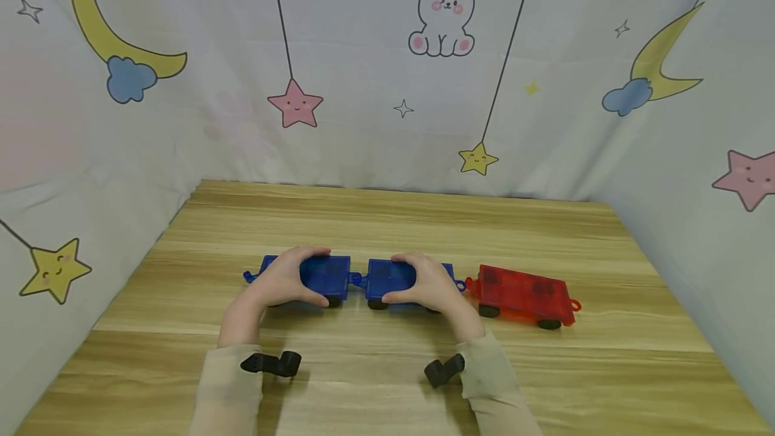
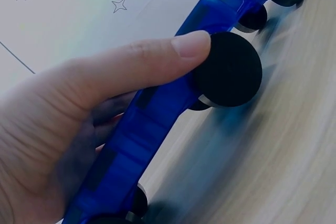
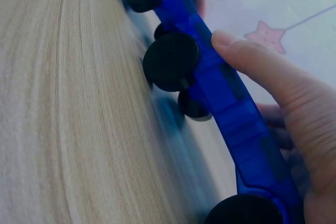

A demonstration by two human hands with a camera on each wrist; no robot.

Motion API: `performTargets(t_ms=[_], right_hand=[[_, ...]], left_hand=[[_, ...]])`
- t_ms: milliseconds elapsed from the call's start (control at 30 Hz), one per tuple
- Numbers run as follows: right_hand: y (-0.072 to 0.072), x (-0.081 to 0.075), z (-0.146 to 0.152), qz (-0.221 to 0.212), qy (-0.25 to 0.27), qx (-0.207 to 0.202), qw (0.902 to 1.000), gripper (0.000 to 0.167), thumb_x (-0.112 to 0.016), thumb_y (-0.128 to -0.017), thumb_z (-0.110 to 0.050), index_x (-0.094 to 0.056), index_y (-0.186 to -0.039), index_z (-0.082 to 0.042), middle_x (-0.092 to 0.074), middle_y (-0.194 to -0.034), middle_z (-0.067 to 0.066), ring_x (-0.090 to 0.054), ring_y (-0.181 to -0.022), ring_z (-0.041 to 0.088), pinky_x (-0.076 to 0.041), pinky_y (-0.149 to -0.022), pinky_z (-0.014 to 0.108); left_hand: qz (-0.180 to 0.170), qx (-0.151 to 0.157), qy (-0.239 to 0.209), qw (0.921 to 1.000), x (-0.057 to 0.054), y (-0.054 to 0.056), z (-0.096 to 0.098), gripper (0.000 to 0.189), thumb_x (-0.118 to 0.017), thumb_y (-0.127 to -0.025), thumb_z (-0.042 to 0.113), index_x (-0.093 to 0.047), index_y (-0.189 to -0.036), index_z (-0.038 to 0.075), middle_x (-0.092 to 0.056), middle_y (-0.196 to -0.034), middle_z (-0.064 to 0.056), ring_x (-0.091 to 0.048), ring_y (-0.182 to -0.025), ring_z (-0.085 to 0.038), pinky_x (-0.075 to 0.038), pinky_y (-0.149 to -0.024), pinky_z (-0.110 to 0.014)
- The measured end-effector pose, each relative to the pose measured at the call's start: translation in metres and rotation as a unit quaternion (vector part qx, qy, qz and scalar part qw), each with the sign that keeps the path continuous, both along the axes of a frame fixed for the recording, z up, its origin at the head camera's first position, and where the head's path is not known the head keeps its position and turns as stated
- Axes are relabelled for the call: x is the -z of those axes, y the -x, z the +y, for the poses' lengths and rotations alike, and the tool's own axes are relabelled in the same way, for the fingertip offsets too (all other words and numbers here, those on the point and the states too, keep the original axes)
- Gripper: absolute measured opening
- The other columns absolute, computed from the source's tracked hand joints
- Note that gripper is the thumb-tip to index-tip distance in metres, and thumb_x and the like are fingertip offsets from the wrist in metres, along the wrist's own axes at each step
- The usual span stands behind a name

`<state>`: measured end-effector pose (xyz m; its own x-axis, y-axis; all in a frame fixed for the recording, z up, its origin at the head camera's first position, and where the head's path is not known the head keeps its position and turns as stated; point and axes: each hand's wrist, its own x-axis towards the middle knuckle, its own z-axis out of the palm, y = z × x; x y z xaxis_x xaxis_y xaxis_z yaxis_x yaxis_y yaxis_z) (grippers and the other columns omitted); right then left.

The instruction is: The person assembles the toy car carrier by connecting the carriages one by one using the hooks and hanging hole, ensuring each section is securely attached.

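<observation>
Two see-through blue toy train cars with black wheels stand end to end on the wooden table. My left hand (image 1: 280, 280) grips the left blue car (image 1: 329, 276) across its top, thumb on the near side beside a wheel (image 2: 233, 69). Across the right blue car (image 1: 385, 276), my right hand (image 1: 428, 282) holds on in the same way, its thumb along the near side. Between the cars, a blue coupling (image 1: 356, 279) spans the gap; whether hook and ring are engaged is too small to tell. Palms and fingers partly cover both cars.
A red toy train car (image 1: 523, 293) stands slightly angled at the right, its hook end meeting the right blue car's ring. A hook (image 1: 249, 277) sticks out at the far left. Patterned white cloth (image 1: 363, 147) walls the table's back and sides.
</observation>
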<state>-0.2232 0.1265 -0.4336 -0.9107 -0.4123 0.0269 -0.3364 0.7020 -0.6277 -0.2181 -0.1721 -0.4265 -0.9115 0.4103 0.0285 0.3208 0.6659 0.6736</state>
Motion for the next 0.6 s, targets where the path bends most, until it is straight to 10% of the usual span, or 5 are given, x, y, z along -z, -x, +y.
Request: performTargets(t_ms=[600], right_hand=[[0.0001,0.0004,-0.0004,0.003,0.001,-0.001,1.0000,0.078,-0.085,-0.071,-0.044,-0.058,-0.137,-0.014,-0.054,-0.143,0.010,-0.047,-0.135,0.033,-0.039,-0.109,0.054]], left_hand=[[-0.003,0.001,0.005,1.0000,0.0012,0.0007,0.0003,0.092,-0.092,-0.064,0.032,-0.050,-0.142,0.003,-0.051,-0.143,-0.019,-0.045,-0.133,-0.042,-0.038,-0.107,-0.060]])
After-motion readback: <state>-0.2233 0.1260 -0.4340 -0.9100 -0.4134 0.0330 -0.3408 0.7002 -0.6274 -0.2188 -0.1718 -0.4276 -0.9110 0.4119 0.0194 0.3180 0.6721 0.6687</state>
